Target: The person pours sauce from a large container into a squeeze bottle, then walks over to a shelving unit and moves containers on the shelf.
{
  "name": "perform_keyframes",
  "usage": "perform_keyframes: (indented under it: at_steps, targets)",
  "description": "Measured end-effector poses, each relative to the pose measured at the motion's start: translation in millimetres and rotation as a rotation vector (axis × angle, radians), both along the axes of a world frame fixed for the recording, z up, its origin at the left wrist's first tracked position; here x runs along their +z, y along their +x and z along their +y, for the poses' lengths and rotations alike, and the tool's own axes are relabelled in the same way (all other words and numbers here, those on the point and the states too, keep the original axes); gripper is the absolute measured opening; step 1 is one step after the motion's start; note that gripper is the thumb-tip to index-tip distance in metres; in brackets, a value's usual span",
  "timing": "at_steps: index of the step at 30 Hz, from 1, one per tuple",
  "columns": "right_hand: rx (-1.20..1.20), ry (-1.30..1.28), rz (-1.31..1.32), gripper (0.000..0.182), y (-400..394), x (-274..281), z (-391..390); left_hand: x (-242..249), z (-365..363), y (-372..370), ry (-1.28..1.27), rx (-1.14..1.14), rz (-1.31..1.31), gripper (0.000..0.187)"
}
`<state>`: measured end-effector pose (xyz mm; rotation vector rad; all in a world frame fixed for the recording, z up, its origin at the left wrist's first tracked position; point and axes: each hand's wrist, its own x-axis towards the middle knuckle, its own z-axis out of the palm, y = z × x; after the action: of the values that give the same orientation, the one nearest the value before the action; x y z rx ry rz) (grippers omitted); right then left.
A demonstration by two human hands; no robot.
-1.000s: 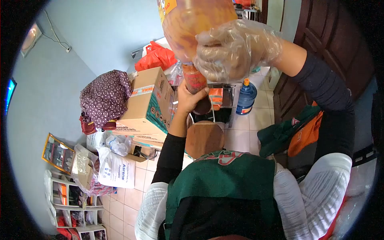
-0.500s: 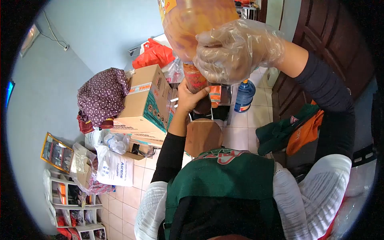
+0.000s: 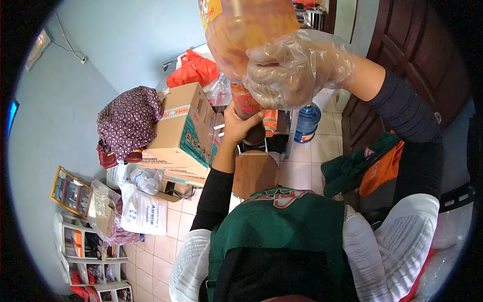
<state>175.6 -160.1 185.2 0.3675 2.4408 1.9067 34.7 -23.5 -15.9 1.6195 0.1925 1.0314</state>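
A large clear plastic jug (image 3: 251,35), smeared inside with yellow-orange residue, is held upside down at the top of the view. My right hand (image 3: 289,70), in a loose transparent plastic glove, is closed around the jug near its lower end. Right under the jug's mouth stands a smaller bottle (image 3: 245,102) with red-orange contents. My left hand (image 3: 240,126), ungloved, wraps round that bottle from below, thumb across its front. The gloved fingers hide part of where the two containers meet.
Below my hands is a round brown stool top (image 3: 255,173). A cardboard box (image 3: 176,128) and a patterned purple cloth bundle (image 3: 127,123) are on the left. A blue water jug (image 3: 308,122) stands on the tiles, near a dark wooden door (image 3: 417,65).
My right hand and the large jug have shifted down slightly. My left hand keeps its hold on the small bottle.
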Motion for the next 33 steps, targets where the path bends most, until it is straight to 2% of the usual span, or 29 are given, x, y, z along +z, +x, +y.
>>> perform_keyframes:
  at_steps: [9,10,12,13,19,33]
  targets:
    - [-0.055,-0.034,-0.077,0.022,4,-4,-11,-2,0,2,0.066,0.040,-0.006,0.048]
    - [-0.066,-0.037,-0.107,0.022,4,-4,-12,10,-9,-2,-0.038,0.010,-0.001,0.051]
    - [-0.088,-0.044,-0.156,0.023,5,-4,-21,3,-4,2,0.109,0.162,-0.026,0.059]
    - [-0.098,-0.044,-0.181,0.023,5,-4,-25,-1,-3,4,0.095,0.188,-0.015,0.061]
    - [-0.109,-0.061,-0.280,0.024,-2,-1,-33,3,-12,1,0.131,0.238,0.009,0.067]
    - [-0.195,-0.195,-0.256,0.026,-19,4,-28,-10,-9,5,0.098,0.274,-0.035,0.068]
